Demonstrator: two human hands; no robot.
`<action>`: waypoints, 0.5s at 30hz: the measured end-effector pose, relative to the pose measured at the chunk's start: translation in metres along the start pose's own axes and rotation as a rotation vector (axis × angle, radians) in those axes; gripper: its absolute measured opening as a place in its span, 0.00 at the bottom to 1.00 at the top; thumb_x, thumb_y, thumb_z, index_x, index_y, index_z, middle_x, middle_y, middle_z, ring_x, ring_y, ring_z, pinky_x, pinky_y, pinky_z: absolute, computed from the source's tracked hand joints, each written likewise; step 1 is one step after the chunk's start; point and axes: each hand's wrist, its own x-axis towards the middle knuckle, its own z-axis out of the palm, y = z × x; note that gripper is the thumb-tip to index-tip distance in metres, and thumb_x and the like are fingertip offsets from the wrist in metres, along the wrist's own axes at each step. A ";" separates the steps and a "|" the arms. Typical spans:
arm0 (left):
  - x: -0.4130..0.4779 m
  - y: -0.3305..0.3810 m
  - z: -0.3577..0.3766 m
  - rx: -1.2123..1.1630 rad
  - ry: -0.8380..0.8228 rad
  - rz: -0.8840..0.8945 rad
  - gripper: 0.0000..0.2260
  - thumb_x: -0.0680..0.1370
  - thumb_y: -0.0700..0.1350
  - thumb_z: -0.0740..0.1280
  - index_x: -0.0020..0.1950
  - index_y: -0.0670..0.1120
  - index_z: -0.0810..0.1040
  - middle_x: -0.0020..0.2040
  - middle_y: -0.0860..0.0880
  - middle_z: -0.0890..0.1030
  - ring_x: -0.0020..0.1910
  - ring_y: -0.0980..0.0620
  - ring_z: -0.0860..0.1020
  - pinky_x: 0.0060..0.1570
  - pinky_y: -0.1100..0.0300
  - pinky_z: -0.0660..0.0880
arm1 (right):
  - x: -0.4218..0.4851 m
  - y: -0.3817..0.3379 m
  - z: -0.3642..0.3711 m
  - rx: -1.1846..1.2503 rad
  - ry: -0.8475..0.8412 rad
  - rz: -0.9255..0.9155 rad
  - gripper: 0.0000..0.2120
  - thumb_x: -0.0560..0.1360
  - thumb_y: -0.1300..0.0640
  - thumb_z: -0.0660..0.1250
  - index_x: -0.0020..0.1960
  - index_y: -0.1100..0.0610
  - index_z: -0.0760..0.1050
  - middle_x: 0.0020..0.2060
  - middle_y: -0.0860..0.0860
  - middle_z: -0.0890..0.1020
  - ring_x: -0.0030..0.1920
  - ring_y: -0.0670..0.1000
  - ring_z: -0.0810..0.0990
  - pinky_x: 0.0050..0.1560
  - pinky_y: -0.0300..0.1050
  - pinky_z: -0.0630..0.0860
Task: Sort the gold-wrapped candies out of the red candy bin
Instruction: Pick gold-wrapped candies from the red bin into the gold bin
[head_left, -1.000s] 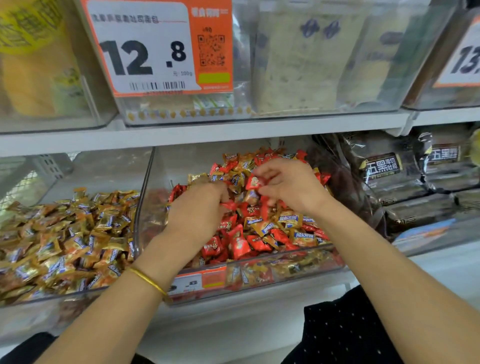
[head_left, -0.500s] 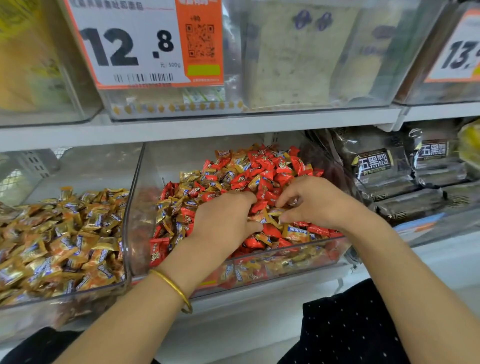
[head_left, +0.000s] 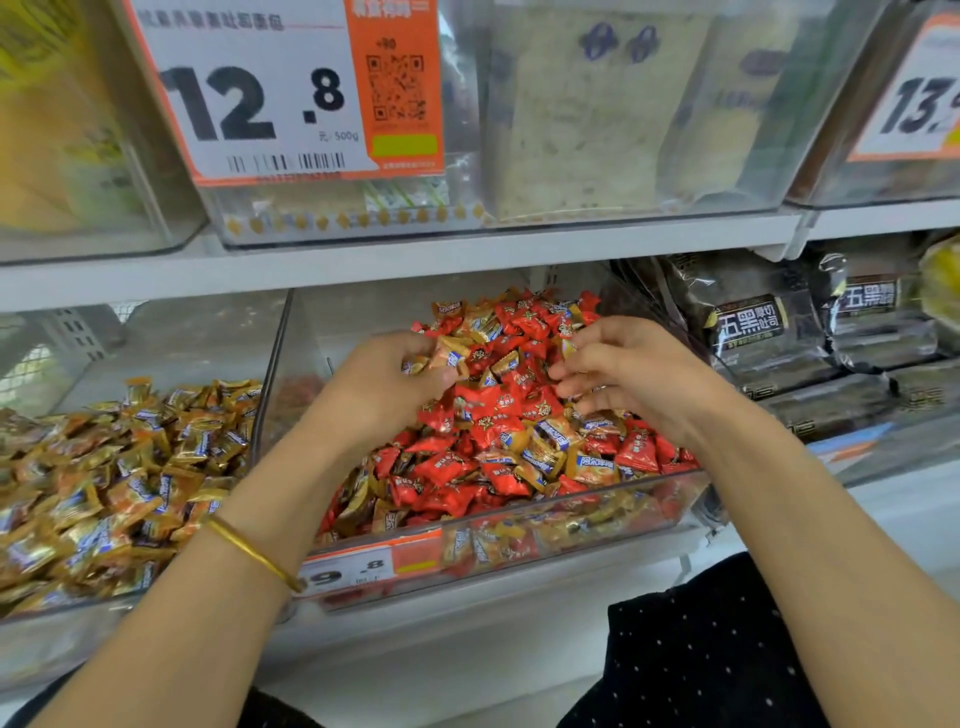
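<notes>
Both hands have come up a little from where they were digging half a second ago, and the left hand (head_left: 387, 384) now carries a small clutch of gold candies (head_left: 447, 353) at its curled fingertips, lifted just clear of the heap; that tells me a batch has been gathered and the next sensible move is to carry it left. The right hand (head_left: 623, 374) hovers over the back of the pile with its fingers loosely bent and slightly parted, and from here I cannot tell whether it pinches a wrapper or merely rakes through them. The red candy bin (head_left: 519, 514) sits in the middle of the lower shelf, and plenty of gold pieces are mixed among the red candies (head_left: 488, 400), thickest along the front wall, so the sorting looks far from finished. The neighbouring bin (head_left: 93, 618) just to the left holds only gold wrappers and seems the natural home for them. The candies in the left hand are small flat pillows; the clearest one lies with its long axis running roughly left to right, twisted ends pointing sideways, tilted a little upward toward the shelf.
</notes>
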 end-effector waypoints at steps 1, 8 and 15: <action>0.000 -0.001 0.002 -0.083 -0.025 -0.049 0.14 0.77 0.46 0.66 0.62 0.45 0.75 0.36 0.50 0.77 0.26 0.61 0.73 0.27 0.70 0.68 | 0.000 0.000 0.001 0.048 -0.012 0.015 0.07 0.75 0.68 0.62 0.48 0.58 0.73 0.43 0.60 0.81 0.38 0.52 0.80 0.35 0.43 0.77; 0.008 -0.003 0.012 -0.604 -0.055 -0.304 0.18 0.79 0.41 0.64 0.67 0.38 0.67 0.37 0.47 0.71 0.30 0.55 0.68 0.18 0.68 0.60 | 0.007 0.001 0.009 0.008 0.010 -0.028 0.06 0.76 0.64 0.64 0.43 0.56 0.77 0.27 0.45 0.71 0.27 0.44 0.66 0.27 0.36 0.65; 0.007 0.006 0.005 -1.035 -0.049 -0.491 0.03 0.81 0.40 0.59 0.48 0.42 0.71 0.43 0.41 0.75 0.30 0.51 0.71 0.17 0.68 0.60 | 0.044 0.011 0.034 -0.921 0.067 -0.353 0.11 0.78 0.56 0.63 0.59 0.54 0.79 0.59 0.50 0.78 0.59 0.52 0.76 0.58 0.44 0.71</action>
